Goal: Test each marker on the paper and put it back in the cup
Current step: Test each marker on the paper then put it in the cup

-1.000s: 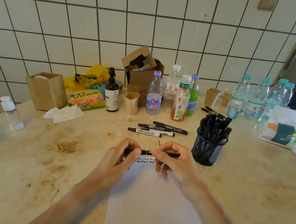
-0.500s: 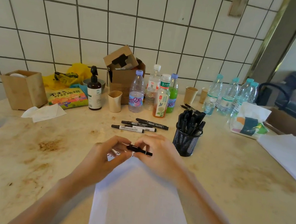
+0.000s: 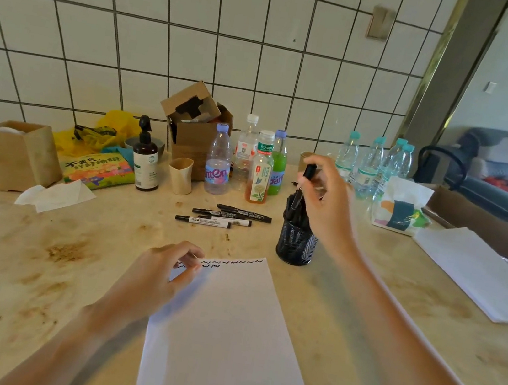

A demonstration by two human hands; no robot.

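A white sheet of paper [image 3: 224,336] lies on the table before me, with black wavy test marks along its top edge. My left hand [image 3: 158,273] rests on its top left corner, fingers loosely curled, holding nothing. My right hand [image 3: 324,199] holds a black marker [image 3: 301,186] upright, its lower end among the other markers in the black mesh cup [image 3: 296,244]. Three more black markers [image 3: 225,217] lie on the table behind the paper.
Drink bottles [image 3: 250,162], a pump bottle [image 3: 146,159], a small beige cup [image 3: 180,175] and an open cardboard box [image 3: 196,131] line the back. Water bottles [image 3: 372,164] and a tissue pack [image 3: 400,207] stand right. More white sheets [image 3: 478,272] lie at the right.
Both hands held the marker over the paper's top edge. Now my right hand has carried it up and right to the mesh cup, and my left hand stays on the paper.
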